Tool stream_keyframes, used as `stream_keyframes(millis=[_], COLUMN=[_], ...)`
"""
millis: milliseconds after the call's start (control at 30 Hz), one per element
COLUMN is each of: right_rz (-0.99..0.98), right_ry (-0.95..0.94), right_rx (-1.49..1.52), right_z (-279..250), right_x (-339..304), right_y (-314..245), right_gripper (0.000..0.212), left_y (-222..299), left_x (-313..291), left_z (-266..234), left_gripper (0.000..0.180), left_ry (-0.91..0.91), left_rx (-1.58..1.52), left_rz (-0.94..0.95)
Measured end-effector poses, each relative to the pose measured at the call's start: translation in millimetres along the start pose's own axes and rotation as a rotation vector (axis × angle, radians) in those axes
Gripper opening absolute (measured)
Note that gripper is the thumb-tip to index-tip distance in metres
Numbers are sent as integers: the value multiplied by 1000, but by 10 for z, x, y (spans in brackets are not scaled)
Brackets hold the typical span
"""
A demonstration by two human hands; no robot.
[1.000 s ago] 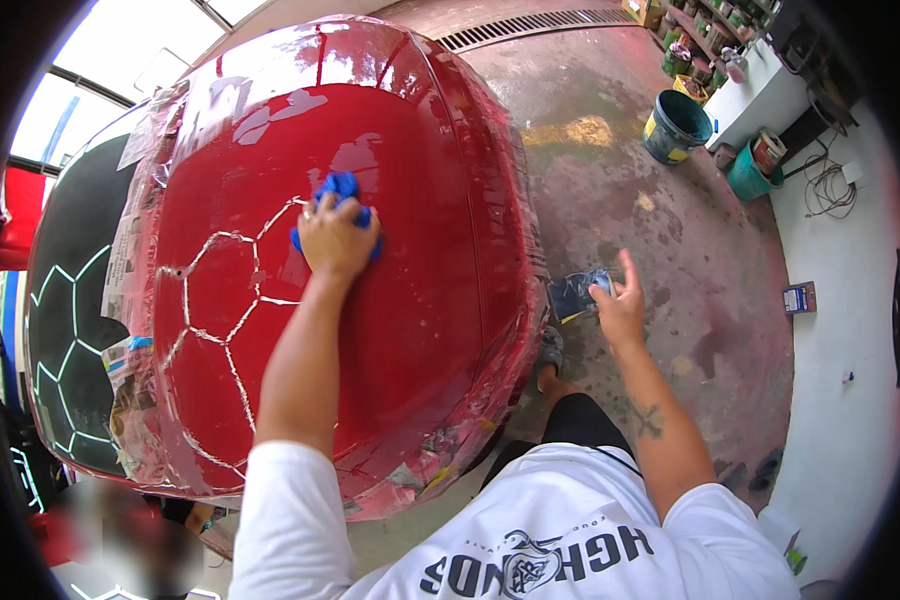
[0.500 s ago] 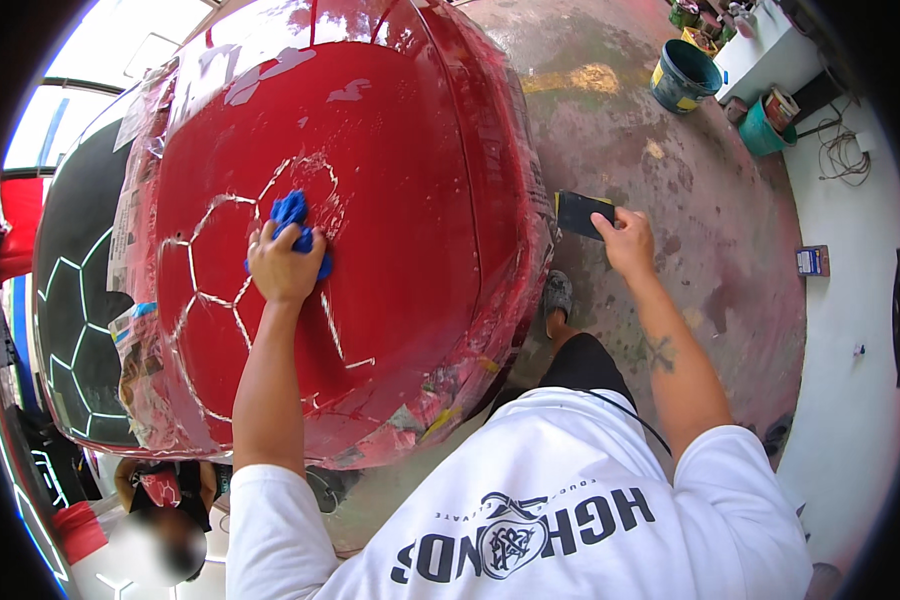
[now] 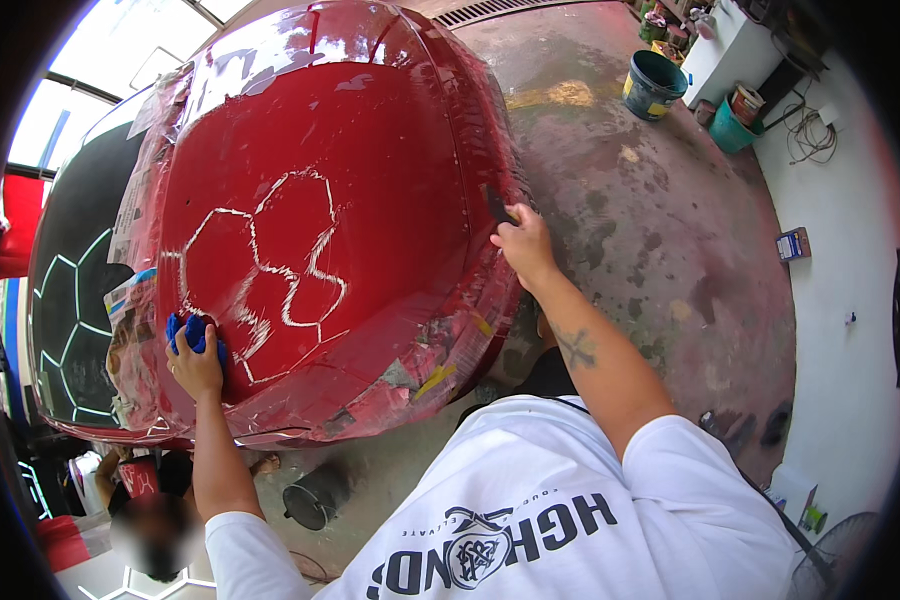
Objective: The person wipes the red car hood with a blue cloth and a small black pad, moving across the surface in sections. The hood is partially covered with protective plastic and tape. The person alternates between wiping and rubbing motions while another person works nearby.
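Left hand (image 3: 198, 372) closed over a bunched blue cloth (image 3: 199, 333), you bear on the near left of a red panel (image 3: 370, 140), close to its papered edge. The white lines (image 3: 257, 330) lie to the right of that hand and farther up the panel, between your two hands; their nearest smears sit just beside the cloth, so your left is the nearer hand. The cloth, crumpled, shows no clear long axis.

Across the panel, your right hand (image 3: 525, 247) has thumb and fingers clamped on a dark pad (image 3: 498, 207), which points away from you and slightly left, over the panel's right edge. Whether it touches the panel, you cannot tell from here.

The count: one cloth, one pad, one red panel, and linked white outlines too broken to number surely. Around you stand three buckets, a dark one (image 3: 645, 103) and a green one (image 3: 730, 135) near the wall, a black one (image 3: 315, 500) below the panel, and one co-worker (image 3: 160, 472) at lower left.
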State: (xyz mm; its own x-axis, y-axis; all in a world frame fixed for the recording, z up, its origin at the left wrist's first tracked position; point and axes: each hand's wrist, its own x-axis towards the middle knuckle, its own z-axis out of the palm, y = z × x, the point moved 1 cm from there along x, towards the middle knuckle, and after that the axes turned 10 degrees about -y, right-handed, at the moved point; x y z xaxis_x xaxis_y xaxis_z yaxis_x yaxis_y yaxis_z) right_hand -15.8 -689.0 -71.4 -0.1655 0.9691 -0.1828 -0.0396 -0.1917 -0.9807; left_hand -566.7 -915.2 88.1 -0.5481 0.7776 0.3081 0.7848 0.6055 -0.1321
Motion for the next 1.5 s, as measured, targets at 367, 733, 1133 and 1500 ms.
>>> stream_keyframes(millis=[367,733,1133,1500], right_rz=[-338,-320,-252,-281], right_ry=[-352,-330,-332,-354], right_rx=[-1132,-1117,-1024,-1033], right_z=[770,895,989,759], right_x=[-657,1984,4626,641], right_y=[301,-235,-523,103], right_gripper=[66,64,71,63], left_y=[8,105,78,142], left_x=[9,64,64,58], left_z=[69,24,71,24], left_gripper=[55,43,42,46], left_ry=[59,13,-37,73], left_rx=[-15,-66,-115,-13], left_rz=[15,-1,-10,-1])
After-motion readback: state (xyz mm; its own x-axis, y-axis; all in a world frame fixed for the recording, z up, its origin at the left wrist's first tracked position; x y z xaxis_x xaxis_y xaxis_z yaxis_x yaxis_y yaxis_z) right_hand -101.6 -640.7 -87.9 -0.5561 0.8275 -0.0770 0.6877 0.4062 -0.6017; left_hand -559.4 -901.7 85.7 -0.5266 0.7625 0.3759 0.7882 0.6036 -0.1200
